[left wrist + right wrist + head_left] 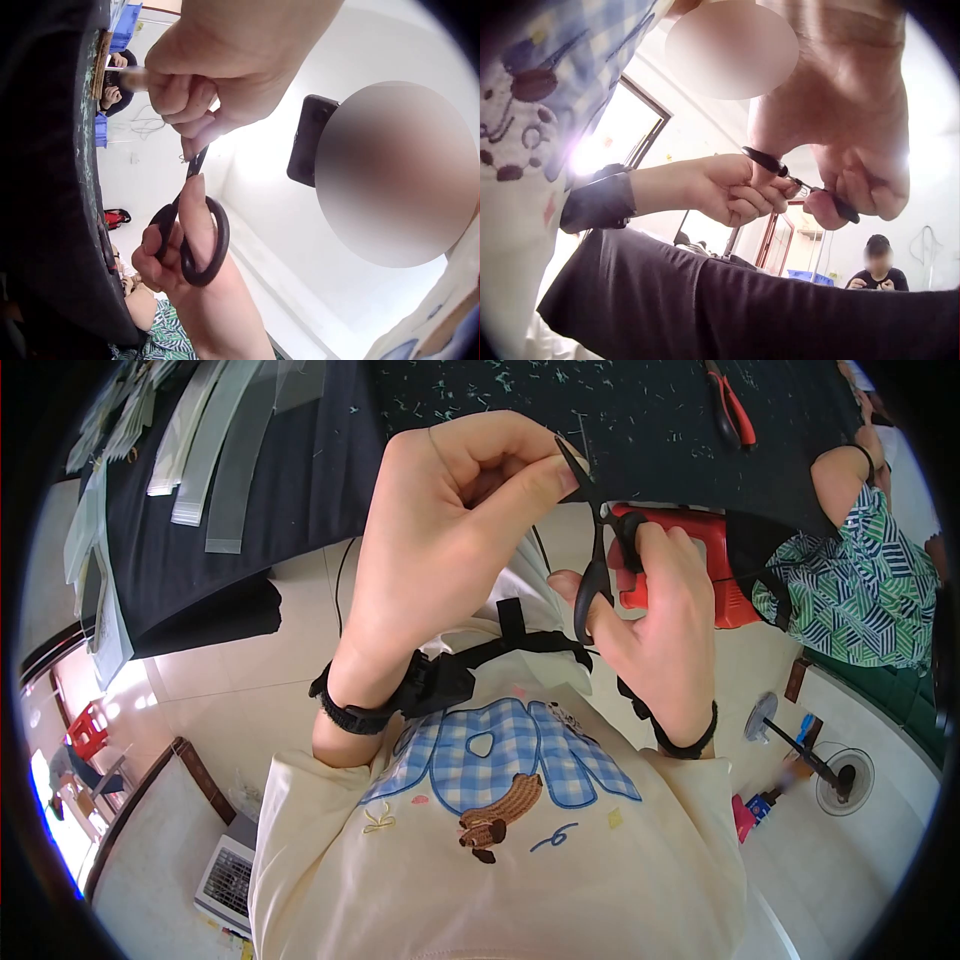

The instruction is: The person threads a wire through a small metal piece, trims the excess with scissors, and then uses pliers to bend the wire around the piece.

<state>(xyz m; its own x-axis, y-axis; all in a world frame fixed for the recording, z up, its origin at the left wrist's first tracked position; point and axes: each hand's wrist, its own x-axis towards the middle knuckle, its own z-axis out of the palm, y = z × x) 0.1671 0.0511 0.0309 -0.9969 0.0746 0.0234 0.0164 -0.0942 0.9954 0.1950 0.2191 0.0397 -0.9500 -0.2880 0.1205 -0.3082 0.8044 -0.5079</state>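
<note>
My right hand holds a pair of black scissors with thumb and fingers through the handle loops. The blades point up and away, and their tips lie right by the fingertips of my left hand. That left hand is curled, thumb pressed against the index finger, pinching a small thin piece mostly hidden by the fingers; I cannot tell what it is. Seen in the left wrist view, the scissors reach up to the pinching fingers, and the right wrist view shows both hands meeting at the blades over the table edge.
A black-covered table lies ahead, strewn with small pale clippings. Red-handled pliers rest on it at right. Clear plastic strips lie at the left. A red stool stands under the edge, and a person in patterned clothing sits at right.
</note>
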